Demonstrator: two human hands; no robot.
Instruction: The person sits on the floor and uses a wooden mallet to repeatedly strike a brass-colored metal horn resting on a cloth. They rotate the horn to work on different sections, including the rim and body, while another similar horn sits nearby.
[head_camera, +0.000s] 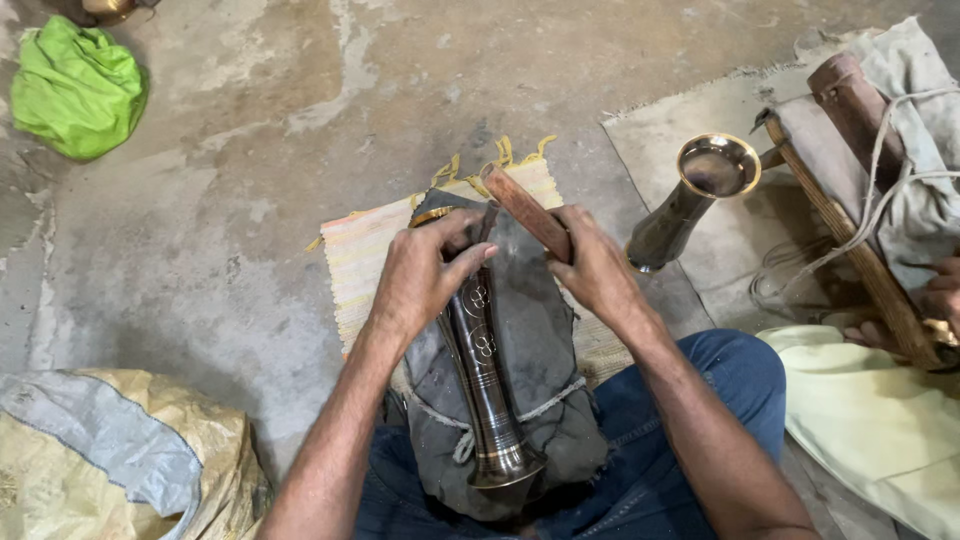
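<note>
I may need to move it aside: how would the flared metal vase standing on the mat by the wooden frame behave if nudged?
The standing vase looks top-heavy: wide flared mouth over a slim body, so it would probably tip easily. Once down, its round body would likely roll. Polished metal suggests it is stiff and rather slippery.

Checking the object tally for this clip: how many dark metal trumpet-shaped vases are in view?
2. One dark engraved metal vase lies on the grey cloth pad under the left hand; another dark metal vase stands on the beige mat. Others may be hidden.

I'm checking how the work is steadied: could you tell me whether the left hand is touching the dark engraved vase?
Touching. The head view shows the left hand draped over the upper part of the dark engraved vase, fingers pressed on it.
</note>
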